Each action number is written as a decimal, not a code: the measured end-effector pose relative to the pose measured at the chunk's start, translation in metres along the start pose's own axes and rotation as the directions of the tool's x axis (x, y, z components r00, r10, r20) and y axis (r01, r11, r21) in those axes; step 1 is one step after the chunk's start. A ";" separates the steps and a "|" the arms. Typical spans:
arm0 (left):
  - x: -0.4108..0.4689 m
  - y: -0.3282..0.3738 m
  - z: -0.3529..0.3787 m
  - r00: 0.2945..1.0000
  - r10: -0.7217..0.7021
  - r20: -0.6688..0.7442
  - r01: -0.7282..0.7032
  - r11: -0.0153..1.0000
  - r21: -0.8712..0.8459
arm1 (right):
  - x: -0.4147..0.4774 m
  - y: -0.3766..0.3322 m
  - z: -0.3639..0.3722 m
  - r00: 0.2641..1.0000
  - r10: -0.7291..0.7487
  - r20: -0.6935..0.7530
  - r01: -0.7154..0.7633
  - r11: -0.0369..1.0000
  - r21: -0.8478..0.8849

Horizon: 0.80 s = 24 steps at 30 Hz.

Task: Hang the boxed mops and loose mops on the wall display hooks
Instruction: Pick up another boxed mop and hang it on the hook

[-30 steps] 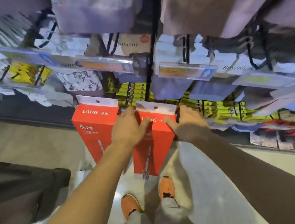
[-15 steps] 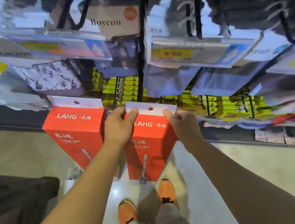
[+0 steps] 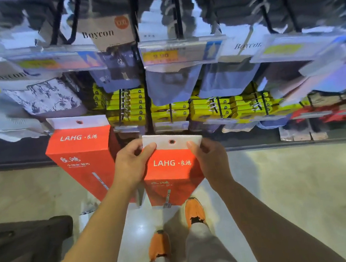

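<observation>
You hold a red boxed mop (image 3: 172, 172) upright in front of the wall display, with both hands at its top end. Your left hand (image 3: 131, 163) pinches the left corner of the box's white hang tab (image 3: 172, 142), thumb on the front face. Your right hand (image 3: 211, 159) grips the right corner of the same tab, fingers curled around the edge. The tab's punched hole (image 3: 172, 141) shows between your two hands, free of any hook. A second red boxed mop (image 3: 83, 157) is just to the left, its own white tab up against the display. Behind the boxes sit rows of yellow packets (image 3: 165, 110) on pegs. Your orange shoes (image 3: 194, 211) stand on the pale floor (image 3: 305, 190) below.
</observation>
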<state>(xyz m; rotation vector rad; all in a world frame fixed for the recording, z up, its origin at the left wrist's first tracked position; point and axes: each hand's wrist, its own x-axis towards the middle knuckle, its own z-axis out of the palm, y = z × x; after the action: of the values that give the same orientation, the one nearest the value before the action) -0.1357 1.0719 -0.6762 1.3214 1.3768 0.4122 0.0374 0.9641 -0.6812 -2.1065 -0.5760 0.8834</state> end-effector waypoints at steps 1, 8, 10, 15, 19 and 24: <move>-0.006 0.000 -0.001 1.000 0.003 0.020 -0.003 1.000 -0.002 | -0.008 0.003 -0.003 1.000 0.012 -0.007 -0.012 1.000 -0.016; -0.070 0.005 -0.005 0.992 0.058 0.114 -0.057 0.998 -0.013 | -0.082 0.015 -0.032 0.998 0.037 -0.041 -0.037 0.999 -0.002; -0.089 0.014 -0.007 0.986 0.076 0.146 -0.072 0.997 -0.027 | -0.103 0.009 -0.043 0.995 0.086 -0.044 -0.083 0.995 0.059; -0.140 0.055 -0.012 0.950 0.181 0.255 -0.187 0.982 0.001 | -0.163 -0.013 -0.093 0.991 0.017 -0.131 0.007 0.983 0.184; -0.185 0.109 -0.004 0.914 0.231 0.335 -0.229 0.972 -0.045 | -0.210 -0.041 -0.152 0.966 -0.026 -0.258 0.092 0.964 0.248; -0.242 0.198 0.025 0.804 0.398 0.441 -0.404 0.911 -0.084 | -0.262 -0.077 -0.241 0.922 -0.026 -0.386 0.160 0.934 0.319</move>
<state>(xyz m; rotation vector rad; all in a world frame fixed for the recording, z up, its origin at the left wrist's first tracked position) -0.0855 0.9164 -0.4084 1.6058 0.7077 0.3461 0.0361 0.7288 -0.4035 -1.8401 -0.2900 0.4619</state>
